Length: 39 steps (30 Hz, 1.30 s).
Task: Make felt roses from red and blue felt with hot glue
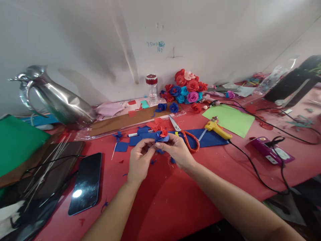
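Note:
Between my two hands, above the red table, is a small blue paper flower [158, 136] with red showing at its right side. My left hand [142, 154] pinches it from the left and my right hand [178, 150] from the right, fingertips nearly meeting. Whether the red bit belongs to it or lies behind, I cannot tell. Just right of my right hand lies a pair of orange-handled scissors [191, 140]. Blue paper squares [121, 146] and a white marker [133, 135] lie beyond my left hand. A yellow glue gun [217, 129] rests on a blue sheet [208, 142].
Finished paper flowers [192, 97] are heaped by the wall beside a glass jar [152, 91]. A steel jug [62, 100] stands back left; a phone [86, 184] lies front left. Black cords run from the glue gun to a purple power strip [272, 152]. A green sheet [233, 120] lies behind.

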Available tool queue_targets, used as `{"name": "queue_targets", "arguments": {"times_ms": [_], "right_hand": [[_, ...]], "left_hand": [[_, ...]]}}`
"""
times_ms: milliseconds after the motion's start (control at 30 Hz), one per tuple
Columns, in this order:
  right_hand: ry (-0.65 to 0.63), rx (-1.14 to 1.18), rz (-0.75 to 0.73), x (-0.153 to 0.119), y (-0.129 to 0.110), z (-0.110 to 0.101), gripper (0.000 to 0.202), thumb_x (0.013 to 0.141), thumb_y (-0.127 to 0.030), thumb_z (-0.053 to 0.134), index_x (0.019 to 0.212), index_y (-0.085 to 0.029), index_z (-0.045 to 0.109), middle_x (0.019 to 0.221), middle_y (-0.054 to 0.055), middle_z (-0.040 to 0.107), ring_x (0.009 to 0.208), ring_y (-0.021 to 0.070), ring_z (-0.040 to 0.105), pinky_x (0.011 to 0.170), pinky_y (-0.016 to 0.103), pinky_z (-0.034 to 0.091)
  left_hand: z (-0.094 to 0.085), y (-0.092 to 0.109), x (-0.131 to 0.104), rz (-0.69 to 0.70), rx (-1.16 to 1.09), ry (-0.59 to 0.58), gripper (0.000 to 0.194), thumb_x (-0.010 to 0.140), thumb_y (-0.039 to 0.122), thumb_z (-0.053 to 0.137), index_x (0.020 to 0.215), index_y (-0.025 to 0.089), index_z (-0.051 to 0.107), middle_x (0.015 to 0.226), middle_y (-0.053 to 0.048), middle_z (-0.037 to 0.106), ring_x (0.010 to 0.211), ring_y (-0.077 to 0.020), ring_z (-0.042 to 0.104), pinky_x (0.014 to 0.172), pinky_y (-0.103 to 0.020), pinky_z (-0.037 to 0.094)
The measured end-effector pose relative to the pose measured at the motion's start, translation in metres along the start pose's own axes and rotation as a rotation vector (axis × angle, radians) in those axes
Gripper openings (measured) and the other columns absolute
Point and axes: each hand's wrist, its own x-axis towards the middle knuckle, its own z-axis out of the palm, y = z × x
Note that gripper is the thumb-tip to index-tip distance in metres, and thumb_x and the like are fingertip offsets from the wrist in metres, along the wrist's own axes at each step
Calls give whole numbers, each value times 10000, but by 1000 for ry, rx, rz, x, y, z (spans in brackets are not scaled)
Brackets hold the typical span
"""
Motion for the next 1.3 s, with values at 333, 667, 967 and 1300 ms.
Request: {"name": "queue_targets", "arguments": {"times_ms": [333, 667, 967, 1300], "right_hand": [[-118, 168, 124, 0, -3, -5, 290, 532, -239, 888, 757, -219, 706, 670, -56, 679, 612, 93, 599, 632, 228, 487], [-146, 163, 127, 2, -2, -7, 294, 534, -258, 894, 728, -218, 676, 642, -67, 662, 576, 94, 586, 607, 243, 473], [-117, 253, 154, 3, -3, -11, 245, 533, -95, 748, 723, -219, 655, 660, -65, 646, 574, 86, 543, 574, 215, 440], [-94, 315, 287, 7, -12, -16, 140, 597, -142, 659, 727, -190, 674, 652, -26, 647, 561, 96, 537, 560, 209, 469]], "left_hand": [[5, 18, 3, -352, -402, -35, 256, 494, 142, 855, 698, 173, 703, 669, 33, 654, 569, -67, 591, 530, -159, 485], [2, 14, 4, -428, -443, -93, 209, 571, 82, 800, 724, 177, 694, 656, 42, 643, 552, -51, 588, 516, -137, 497], [1, 14, 6, -488, -489, -27, 205, 556, 28, 787, 675, 169, 700, 629, 29, 670, 591, -68, 634, 555, -131, 517], [0, 16, 7, -499, -462, 8, 190, 553, 45, 761, 684, 161, 689, 623, 26, 653, 575, -69, 620, 533, -130, 502]]}}
